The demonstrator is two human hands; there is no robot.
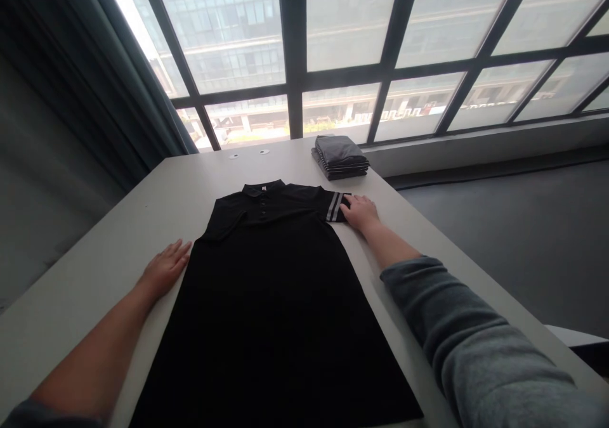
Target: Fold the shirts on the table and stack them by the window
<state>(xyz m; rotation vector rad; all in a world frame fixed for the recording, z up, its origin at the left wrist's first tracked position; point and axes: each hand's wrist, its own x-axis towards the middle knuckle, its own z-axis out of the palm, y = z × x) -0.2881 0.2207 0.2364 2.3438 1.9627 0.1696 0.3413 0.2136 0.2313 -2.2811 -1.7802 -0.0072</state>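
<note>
A black polo shirt [271, 307] lies spread out on the white table, its collar and buttons toward the window. Its right-hand sleeve [333, 207] stretches outward and bears two grey stripes, while the left-hand sleeve lies close against the body. My left hand [166, 266] rests flat on the table beside the shirt's left edge, fingers extended and holding nothing. On the end of the striped sleeve lies my right hand [359, 211], its fingers spread over the cuff without gripping it.
A stack of folded dark clothes [340, 157] sits at the table's far right edge. Two small round fittings [264, 152] show near the far edge of the white table [190, 181]. Behind are large windows, with a dark curtain [124, 66] at the left.
</note>
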